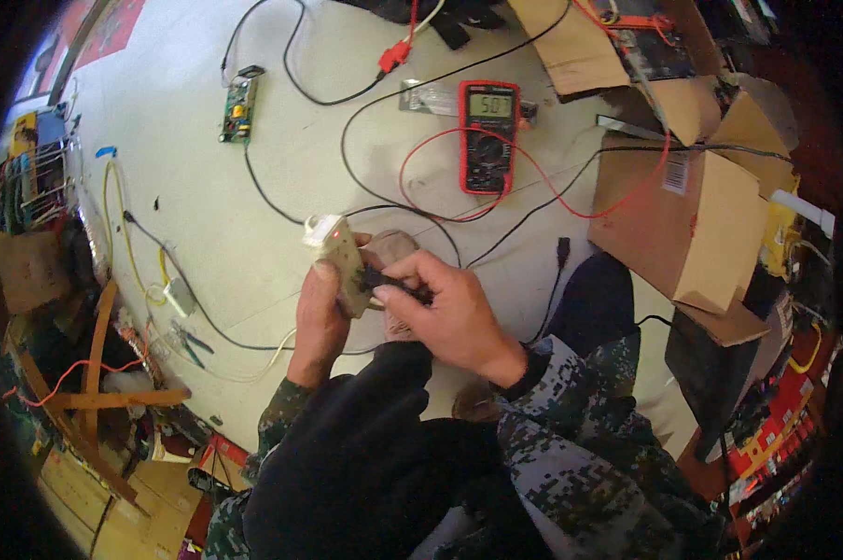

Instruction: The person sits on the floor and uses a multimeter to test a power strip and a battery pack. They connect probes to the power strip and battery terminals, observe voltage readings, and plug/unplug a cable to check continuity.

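Observation:
A white power strip (345,266) is gripped in my left hand (316,322), tilted upright in front of me, with a small red light glowing near its top. My right hand (459,313) pinches a black plug (398,283) against the strip's socket side; whether its pins are fully in is hidden by the fingers. Beyond my hands lies a red-framed multimeter (488,140) with its display lit. A green circuit board (239,110) rests farther left, a black cable running from it toward the strip.
Black and red leads cross the pale floor around a red clip (394,57). Cardboard boxes (640,210) stand at the right. To the left are pliers (193,347), a white adapter (180,296) and wooden slats (127,399). A black cable connector (562,250) lies near my right knee.

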A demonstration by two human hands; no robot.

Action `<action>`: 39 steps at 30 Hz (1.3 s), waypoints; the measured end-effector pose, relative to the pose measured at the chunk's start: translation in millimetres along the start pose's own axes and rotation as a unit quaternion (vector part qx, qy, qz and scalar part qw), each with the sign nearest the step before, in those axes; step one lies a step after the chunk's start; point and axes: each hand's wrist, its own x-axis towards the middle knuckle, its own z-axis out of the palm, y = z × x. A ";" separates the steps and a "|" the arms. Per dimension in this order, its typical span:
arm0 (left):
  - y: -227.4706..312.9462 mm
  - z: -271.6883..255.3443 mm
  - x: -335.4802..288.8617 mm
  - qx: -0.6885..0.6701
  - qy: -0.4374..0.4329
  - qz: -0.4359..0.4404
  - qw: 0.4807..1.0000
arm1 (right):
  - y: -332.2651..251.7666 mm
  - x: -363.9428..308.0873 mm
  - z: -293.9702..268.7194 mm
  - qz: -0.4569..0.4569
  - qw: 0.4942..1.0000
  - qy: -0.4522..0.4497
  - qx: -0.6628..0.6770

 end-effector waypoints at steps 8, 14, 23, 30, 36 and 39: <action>8.5 -1.2 -6.2 0.092 -0.029 -0.011 0.995 | -3.8 -0.5 -7.1 0.008 1.000 -0.023 0.004; 12.3 -0.1 -12.6 0.135 -0.026 -0.044 0.990 | -1.0 -1.8 -4.9 -0.002 0.999 -0.030 -0.013; 13.3 3.3 -12.8 0.128 -0.035 -0.045 0.990 | 1.8 -2.3 -5.8 -0.031 0.999 -0.018 -0.010; 13.2 3.6 -13.6 0.143 -0.034 -0.038 0.988 | -0.5 -3.5 -7.5 -0.001 1.000 -0.022 -0.003; 14.9 5.8 -11.7 0.148 -0.030 -0.043 0.988 | -2.6 -3.6 -9.0 0.017 1.000 -0.024 -0.003; 15.1 5.5 -12.4 0.145 -0.032 -0.044 0.988 | -2.5 -3.7 -9.7 0.010 1.000 -0.024 -0.008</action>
